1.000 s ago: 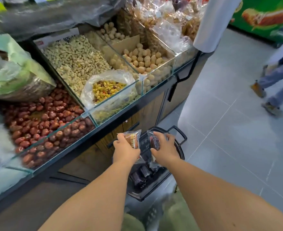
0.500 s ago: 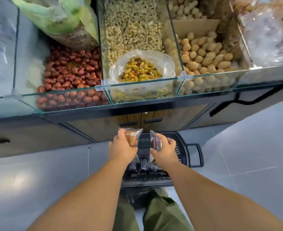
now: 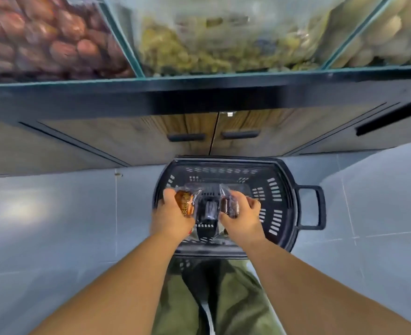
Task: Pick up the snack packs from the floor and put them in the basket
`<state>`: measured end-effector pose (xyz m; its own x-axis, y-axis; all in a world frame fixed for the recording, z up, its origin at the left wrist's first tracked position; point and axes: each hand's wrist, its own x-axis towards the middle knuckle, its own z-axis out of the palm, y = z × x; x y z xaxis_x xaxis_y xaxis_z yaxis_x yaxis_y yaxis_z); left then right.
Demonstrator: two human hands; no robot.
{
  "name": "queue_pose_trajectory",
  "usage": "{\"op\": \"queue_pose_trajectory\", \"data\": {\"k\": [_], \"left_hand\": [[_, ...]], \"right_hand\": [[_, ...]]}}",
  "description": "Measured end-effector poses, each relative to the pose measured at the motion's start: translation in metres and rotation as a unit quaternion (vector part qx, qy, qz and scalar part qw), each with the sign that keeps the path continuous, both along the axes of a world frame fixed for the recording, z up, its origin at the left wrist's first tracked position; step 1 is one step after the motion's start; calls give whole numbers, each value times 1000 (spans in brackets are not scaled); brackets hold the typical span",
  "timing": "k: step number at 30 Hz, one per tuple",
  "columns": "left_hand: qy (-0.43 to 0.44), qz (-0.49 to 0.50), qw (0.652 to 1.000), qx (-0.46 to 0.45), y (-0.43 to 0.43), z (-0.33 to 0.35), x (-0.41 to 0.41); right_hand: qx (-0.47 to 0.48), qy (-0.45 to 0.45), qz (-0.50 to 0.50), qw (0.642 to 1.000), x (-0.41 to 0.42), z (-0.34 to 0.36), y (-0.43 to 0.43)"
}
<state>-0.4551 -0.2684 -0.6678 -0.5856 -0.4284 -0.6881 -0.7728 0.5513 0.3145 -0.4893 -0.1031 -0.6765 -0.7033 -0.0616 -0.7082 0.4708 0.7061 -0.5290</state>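
Observation:
A black plastic basket [image 3: 284, 201] stands on the grey tiled floor just in front of me, its handle to the right. My left hand [image 3: 170, 218] grips a clear pack with an orange-brown snack [image 3: 184, 205] over the basket's left half. My right hand [image 3: 242, 220] grips a clear pack with a dark brown snack [image 3: 228, 206] over the basket's middle. Between my hands, another dark wrapped pack [image 3: 209, 211] lies inside the basket. Both held packs hang just above the basket's inside.
A display counter with glass bins [image 3: 223, 44] of red dates, mixed dried fruit and pale nuts overhangs the basket. Wooden cabinet doors [image 3: 194, 131] with dark handles stand right behind it. Grey floor tiles [image 3: 54, 213] spread to both sides. My green trousers [image 3: 223, 298] are below.
My head has tipped down and closer, so the counter now fills the top. Both hands have dropped with their packs down into the basket's opening.

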Motion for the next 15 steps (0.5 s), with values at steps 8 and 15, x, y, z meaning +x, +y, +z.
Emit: {"op": "queue_pose_trajectory", "data": {"k": [8,15], "left_hand": [[-14,15,999,33,-18,-125,-3],[16,-21,998,62,-7,-213,-13]], "right_hand": [[25,-11,28,999,4,-120,-16],[52,-29,51,997,0,-213,-34]]}}
